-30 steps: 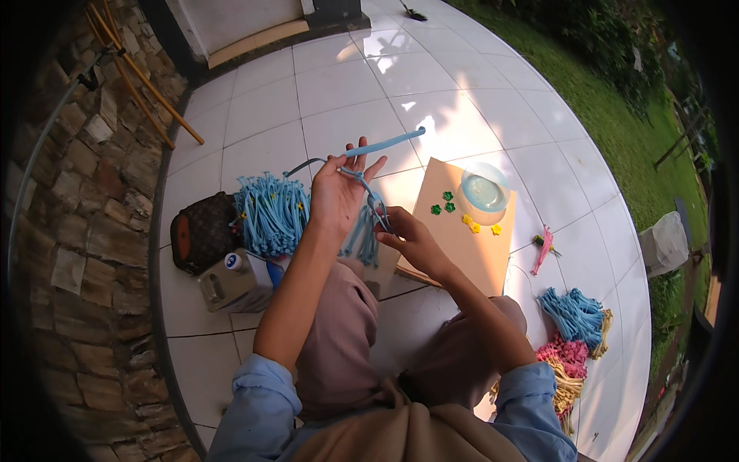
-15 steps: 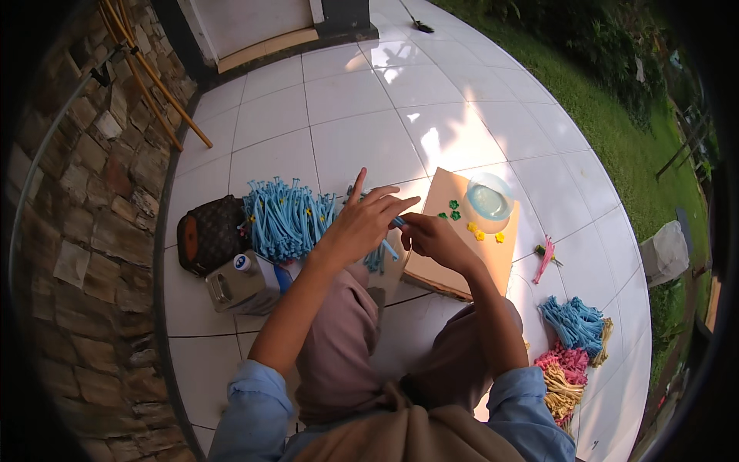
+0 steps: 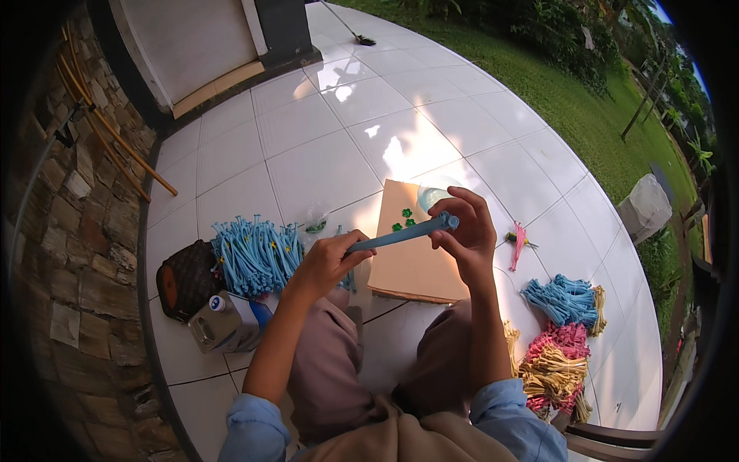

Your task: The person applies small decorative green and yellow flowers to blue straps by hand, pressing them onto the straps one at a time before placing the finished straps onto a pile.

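A long light-blue stick (image 3: 400, 233) is held level between both hands above my lap. My left hand (image 3: 327, 262) grips its near end. My right hand (image 3: 466, 227) pinches the far, thicker tip with its fingers. Below them lies a brown cardboard sheet (image 3: 412, 269) on the white tiled floor, with small green pieces (image 3: 402, 219) and a pale round lid or dish (image 3: 429, 197) at its far edge, partly hidden by my right hand.
A heap of light-blue sticks (image 3: 250, 254) lies at my left beside a brown bag (image 3: 181, 281) and a grey-white box (image 3: 219, 323). Blue, pink and tan bundles (image 3: 562, 339) sit at my right. Bamboo canes (image 3: 115, 138) lean on the stone wall. Grass borders the tiles.
Both hands have lifted from the floor by the heap, and the blue stick is now held level between them. The view has tilted, so the cardboard sits lower.
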`<action>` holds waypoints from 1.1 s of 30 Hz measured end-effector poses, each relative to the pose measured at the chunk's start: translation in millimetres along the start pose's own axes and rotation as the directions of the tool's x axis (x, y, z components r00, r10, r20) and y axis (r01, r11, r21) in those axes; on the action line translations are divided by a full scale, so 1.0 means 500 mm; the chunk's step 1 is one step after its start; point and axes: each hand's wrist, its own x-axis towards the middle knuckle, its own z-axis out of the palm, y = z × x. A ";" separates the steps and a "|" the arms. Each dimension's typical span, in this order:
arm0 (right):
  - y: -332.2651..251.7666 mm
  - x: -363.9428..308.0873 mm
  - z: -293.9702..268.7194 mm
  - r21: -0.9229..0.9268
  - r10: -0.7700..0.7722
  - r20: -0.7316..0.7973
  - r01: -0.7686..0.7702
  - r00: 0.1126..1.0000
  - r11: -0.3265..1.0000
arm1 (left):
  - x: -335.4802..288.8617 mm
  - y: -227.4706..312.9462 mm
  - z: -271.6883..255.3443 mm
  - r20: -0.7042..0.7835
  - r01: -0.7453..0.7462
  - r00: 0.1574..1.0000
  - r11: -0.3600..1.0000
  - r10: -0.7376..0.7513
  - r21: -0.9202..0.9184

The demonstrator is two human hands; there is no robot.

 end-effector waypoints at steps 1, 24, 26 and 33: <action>0.001 -0.002 -0.003 -0.005 -0.005 -0.014 0.005 1.000 1.000 | 0.003 0.002 0.006 0.013 -0.009 1.000 1.000 0.009 -0.002; 0.220 -0.035 -0.125 -0.897 0.577 0.081 -0.194 0.813 0.398 | 0.037 -0.078 0.066 -0.087 0.313 0.819 0.569 -0.567 -0.760; 0.223 -0.019 -0.133 -0.916 0.524 -0.002 -0.211 0.852 0.340 | 0.042 -0.078 0.069 -0.074 0.318 0.827 0.573 -0.557 -0.755; 0.265 -0.036 -0.194 -0.981 0.347 0.066 -0.003 0.935 0.194 | 0.044 -0.101 0.073 -0.037 0.378 0.853 0.667 -0.520 -0.642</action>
